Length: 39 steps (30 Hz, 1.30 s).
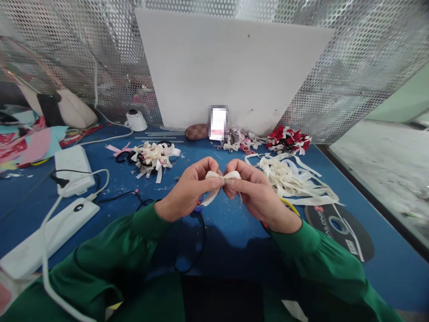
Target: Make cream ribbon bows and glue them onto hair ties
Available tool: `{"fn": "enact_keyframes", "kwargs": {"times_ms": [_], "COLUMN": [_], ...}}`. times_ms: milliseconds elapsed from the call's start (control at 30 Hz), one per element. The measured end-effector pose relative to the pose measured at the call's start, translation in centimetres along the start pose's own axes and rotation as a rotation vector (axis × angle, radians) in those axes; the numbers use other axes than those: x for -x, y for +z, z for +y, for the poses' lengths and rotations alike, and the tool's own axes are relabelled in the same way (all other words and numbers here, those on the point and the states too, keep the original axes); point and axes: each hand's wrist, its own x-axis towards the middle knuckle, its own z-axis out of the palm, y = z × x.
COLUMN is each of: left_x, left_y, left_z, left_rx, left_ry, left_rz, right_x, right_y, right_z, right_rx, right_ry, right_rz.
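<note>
Centrally, left hand (pixel 184 190) and right hand (pixel 257 190) pinch one cream fabric bow (pixel 212 175), seemingly unfinished, between heaped tied cream bows (pixel 156 155) and unworked cream ribbon (pixel 284 176).

Loose, deep-green long sleeves (pixel 338 268) with gathered cuffs (pixel 149 221)

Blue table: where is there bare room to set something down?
Bare: right of the flat black round reel; beyond the held cream fabric bow, before the bright rectangular phone. Crowded: left, by the white rectangular power bank and white cable.
</note>
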Motion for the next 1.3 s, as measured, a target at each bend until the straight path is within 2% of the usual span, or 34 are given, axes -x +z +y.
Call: {"fn": "enact_keyframes", "kwargs": {"times_ms": [200, 367, 600, 867, 1067, 1300], "left_x": [-0.2, -0.3, -0.3, -0.2, -0.3, -0.5], "left_y": [0.0, 0.1, 0.3, 0.3, 0.4, 0.1], "left_z": [-0.1, 0.1, 0.0, -0.5, -0.4, 0.0], "left_rx": [0.083, 0.154, 0.163, -0.156, -0.151, -0.197], "left_ry": [-0.038, -0.067, -0.056, 0.04, 0.072, -0.029], "left_rz": [-0.017, 0.012, 0.035, 0.211, 0.384, 0.343], "right_x": [0.0, -0.1, -0.2, -0.3, -0.5, -0.6], "right_y": [0.4, 0.7, 0.6, 0.6, 0.5, 0.3], "right_z": [0.3, 0.5, 0.9, 1.1, 1.4, 1.4], "right_rx": [-0.208, -0.241, -0.274, -0.019, 0.135, 0.304], "right_ry": [0.051, 0.044, 0.011, -0.06, -0.084, -0.076], "right_rz": [0.021, 0.069, 0.052, 0.141, 0.277, 0.274]}}
